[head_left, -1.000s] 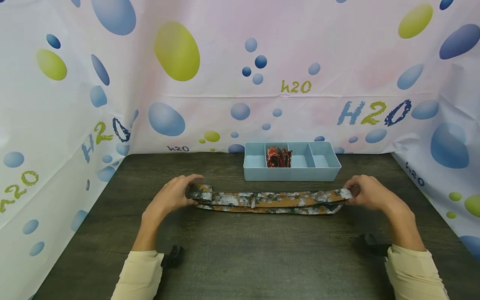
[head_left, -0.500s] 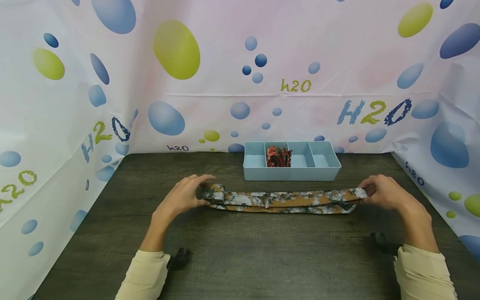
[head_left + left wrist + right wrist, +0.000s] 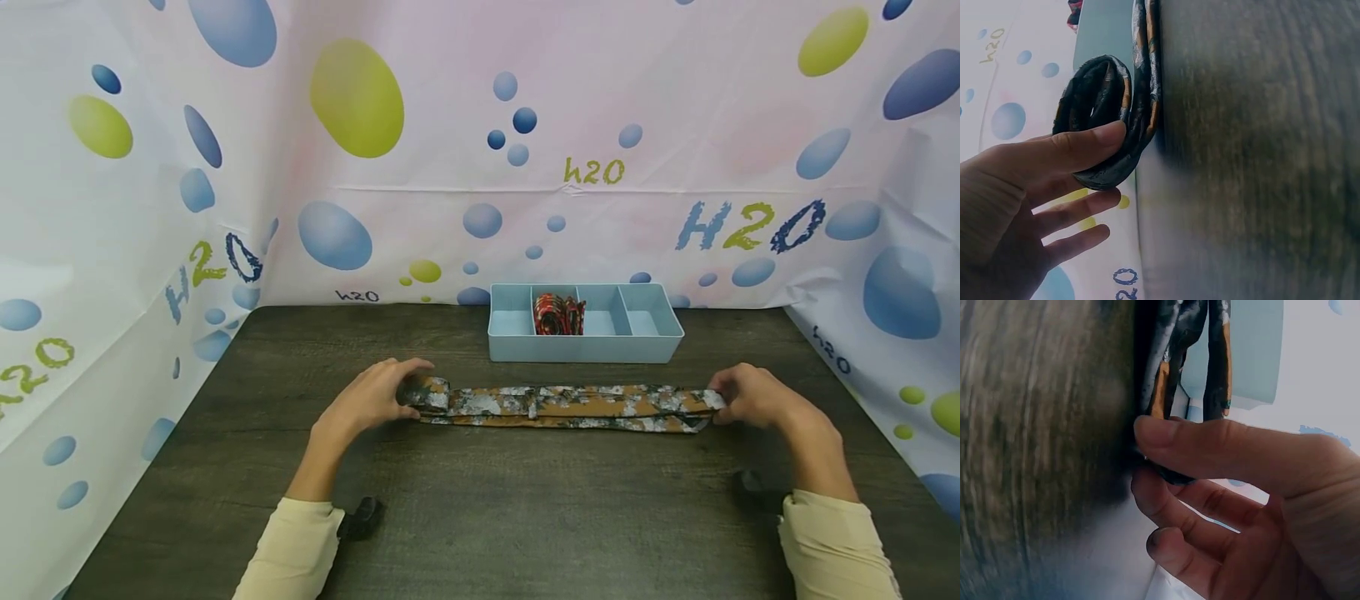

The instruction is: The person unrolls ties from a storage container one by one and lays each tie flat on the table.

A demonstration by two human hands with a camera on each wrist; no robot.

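A camouflage-patterned necktie (image 3: 585, 403) in brown, grey and dark green stretches sideways across the table, folded into long layers. Its left end is wound into a roll. My left hand (image 3: 367, 398) holds this roll between thumb and fingers; in the left wrist view the thumb lies across the coiled necktie (image 3: 1107, 172), while the lower fingers extend loosely. At the other end, my right hand (image 3: 761, 398) pinches the folded tip. The right wrist view shows the thumb over the necktie (image 3: 1159, 394) and curled fingers beneath; part of that end is hidden by the thumb.
Behind the necktie stands a light blue divided box (image 3: 585, 349). A red patterned cloth roll (image 3: 555, 315) sits in its second compartment from the left. A printed backdrop (image 3: 450, 167) encloses the dark wooden table (image 3: 555, 517) at the back and sides.
Both hands shifted right with the necktie during the first half second. Since then the right hand has come slightly left and nearer me, and the necktie's right end sits lower.
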